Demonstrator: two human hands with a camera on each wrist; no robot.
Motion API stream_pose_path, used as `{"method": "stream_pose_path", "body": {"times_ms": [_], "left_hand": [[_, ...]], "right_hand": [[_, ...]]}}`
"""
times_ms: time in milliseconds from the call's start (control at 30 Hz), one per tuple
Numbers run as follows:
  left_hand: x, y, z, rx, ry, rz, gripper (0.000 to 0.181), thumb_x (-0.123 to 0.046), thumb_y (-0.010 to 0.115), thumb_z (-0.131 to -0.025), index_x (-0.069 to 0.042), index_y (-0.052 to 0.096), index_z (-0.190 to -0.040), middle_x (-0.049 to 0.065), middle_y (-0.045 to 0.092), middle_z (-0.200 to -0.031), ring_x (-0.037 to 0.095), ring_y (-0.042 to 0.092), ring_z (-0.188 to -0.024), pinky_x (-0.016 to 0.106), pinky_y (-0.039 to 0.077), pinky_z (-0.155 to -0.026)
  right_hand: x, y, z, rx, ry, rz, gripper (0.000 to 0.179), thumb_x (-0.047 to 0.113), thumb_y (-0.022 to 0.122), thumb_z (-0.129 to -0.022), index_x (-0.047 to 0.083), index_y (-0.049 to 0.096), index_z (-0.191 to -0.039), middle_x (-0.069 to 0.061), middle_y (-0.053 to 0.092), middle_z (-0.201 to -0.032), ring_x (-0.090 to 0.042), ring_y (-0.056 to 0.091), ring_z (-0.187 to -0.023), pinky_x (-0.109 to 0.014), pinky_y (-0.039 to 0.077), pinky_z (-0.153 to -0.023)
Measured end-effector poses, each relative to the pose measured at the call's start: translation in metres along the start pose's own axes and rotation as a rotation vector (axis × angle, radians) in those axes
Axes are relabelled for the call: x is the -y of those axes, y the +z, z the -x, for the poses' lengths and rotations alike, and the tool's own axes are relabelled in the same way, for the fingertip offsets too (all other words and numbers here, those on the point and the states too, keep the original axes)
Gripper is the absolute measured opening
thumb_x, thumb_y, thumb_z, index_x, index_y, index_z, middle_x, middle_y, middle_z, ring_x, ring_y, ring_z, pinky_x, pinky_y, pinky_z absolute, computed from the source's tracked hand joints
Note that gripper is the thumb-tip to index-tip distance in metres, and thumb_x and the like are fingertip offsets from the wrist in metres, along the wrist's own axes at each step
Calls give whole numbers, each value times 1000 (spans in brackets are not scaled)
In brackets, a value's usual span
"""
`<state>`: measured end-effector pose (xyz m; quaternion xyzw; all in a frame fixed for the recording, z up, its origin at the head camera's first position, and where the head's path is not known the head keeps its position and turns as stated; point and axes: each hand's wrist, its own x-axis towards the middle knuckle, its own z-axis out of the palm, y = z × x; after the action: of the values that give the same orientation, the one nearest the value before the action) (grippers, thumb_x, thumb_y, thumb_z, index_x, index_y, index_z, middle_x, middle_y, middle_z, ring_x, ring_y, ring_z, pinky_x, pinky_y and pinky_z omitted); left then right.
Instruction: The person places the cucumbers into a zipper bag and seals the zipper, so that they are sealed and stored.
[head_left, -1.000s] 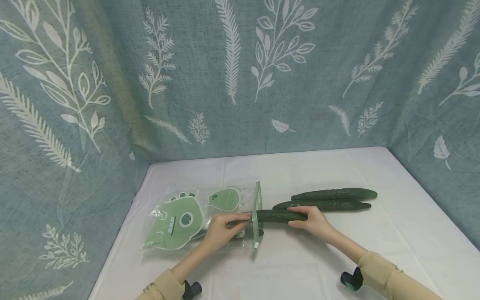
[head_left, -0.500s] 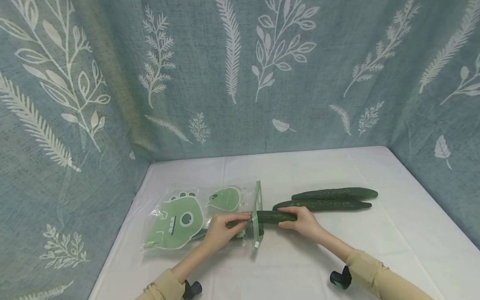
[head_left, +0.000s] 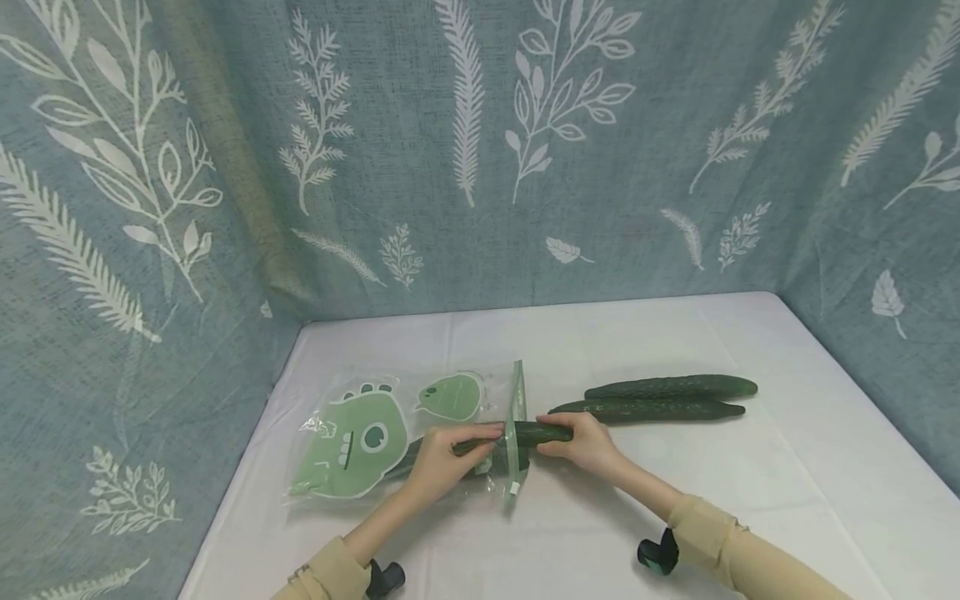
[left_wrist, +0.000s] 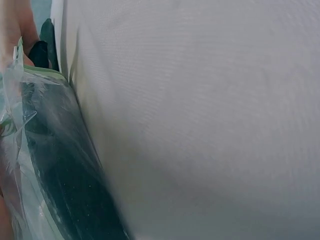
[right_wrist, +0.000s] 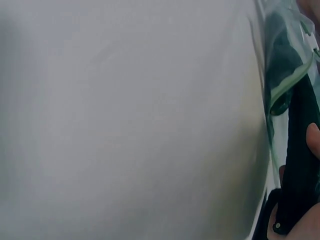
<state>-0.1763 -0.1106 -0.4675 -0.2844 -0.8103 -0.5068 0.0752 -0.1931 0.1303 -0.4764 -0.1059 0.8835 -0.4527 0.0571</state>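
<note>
A clear zip bag [head_left: 450,396] with green cartoon prints lies flat, its green-edged mouth [head_left: 517,392] facing right. My left hand [head_left: 442,458] pinches the bag near that mouth. A cucumber [head_left: 543,432] passes through the mouth, partly inside the bag. My right hand [head_left: 581,442] grips its outer end, close to the bag's edge; in the right wrist view, fingers [right_wrist: 314,140] lie along this cucumber [right_wrist: 300,165]. Another cucumber [left_wrist: 70,170] is inside the bag, seen through the plastic in the left wrist view. Its end shows just under the mouth.
Two more cucumbers, a rear one [head_left: 675,387] and a front one [head_left: 660,410], lie side by side to the right, just behind my right hand. The white-covered table [head_left: 600,333] is bordered by a blue-green leaf-patterned curtain [head_left: 420,167].
My right hand has moved left, sliding the gripped cucumber further into the bag. Less of it shows outside the mouth. My left hand and the bag have hardly moved.
</note>
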Motion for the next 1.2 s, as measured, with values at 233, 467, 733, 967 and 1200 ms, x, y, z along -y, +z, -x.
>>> {"method": "stream_pose_path", "body": {"times_ms": [233, 467, 733, 967, 1200], "left_hand": [[-2, -1, -1, -12, 40, 0, 23, 0, 71, -81, -9, 73, -102, 6, 72, -109, 21, 69, -101, 24, 56, -88], [-4, 0, -1, -20, 50, -13, 23, 5, 71, -79, -2, 72, -100, 12, 72, -106, 28, 68, -99, 27, 57, -87], [-6, 1, -1, -28, 55, -42, 19, 6, 70, -79, 1, 72, -97, 15, 72, -103, 31, 69, -97, 29, 58, -85], [-2, -2, 1, -22, 55, -25, 18, -4, 70, -82, -7, 73, -100, 7, 72, -106, 24, 69, -101, 24, 57, -86], [-1, -3, 1, -15, 64, 17, 19, -5, 70, -83, -7, 72, -102, 9, 71, -109, 21, 68, -103, 22, 56, -85]], "right_hand": [[4, 13, -5, -18, -11, -13, 43, 18, 79, -75, 7, 67, -116, -16, 68, -117, -35, 61, -113, -52, 49, -96], [6, 23, -8, -32, -46, -12, 43, 17, 78, -75, 5, 67, -115, -16, 68, -115, -34, 62, -112, -52, 49, -96], [9, 35, -7, -18, -66, -27, 42, 11, 77, -75, 2, 66, -115, -18, 67, -116, -36, 60, -115, -59, 43, -101], [16, 40, -15, -13, -104, 2, 40, 9, 75, -75, -1, 66, -113, -19, 68, -113, -37, 60, -115, -61, 39, -104], [23, 43, -24, 23, -126, -10, 38, 9, 76, -74, -1, 67, -110, -18, 69, -110, -36, 63, -110, -56, 47, -99]]}}
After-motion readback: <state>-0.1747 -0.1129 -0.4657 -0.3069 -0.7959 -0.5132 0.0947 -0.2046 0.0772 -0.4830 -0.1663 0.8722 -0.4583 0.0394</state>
